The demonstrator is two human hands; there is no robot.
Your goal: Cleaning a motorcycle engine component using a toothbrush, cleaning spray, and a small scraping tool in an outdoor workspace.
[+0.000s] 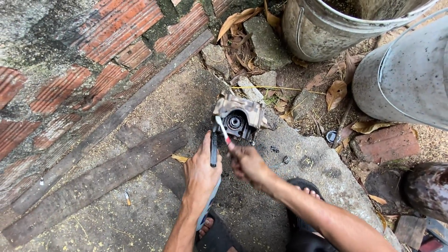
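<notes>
The grey cast-metal housing with a round black bore (239, 117) rests on the concrete floor (186, 102) beside two metal drums. A dark-handled tool (213, 150) is gripped in the left hand (201, 173), its tip at the bore. A thin red-and-white rod (224, 134) is pinched by the right hand (247, 164). Both tools should be kept steady and aligned with the bore.

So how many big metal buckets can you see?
2. One metal bucket stands at the top, behind the engine part; the other bucket is at the right edge. More may be out of view.
</notes>
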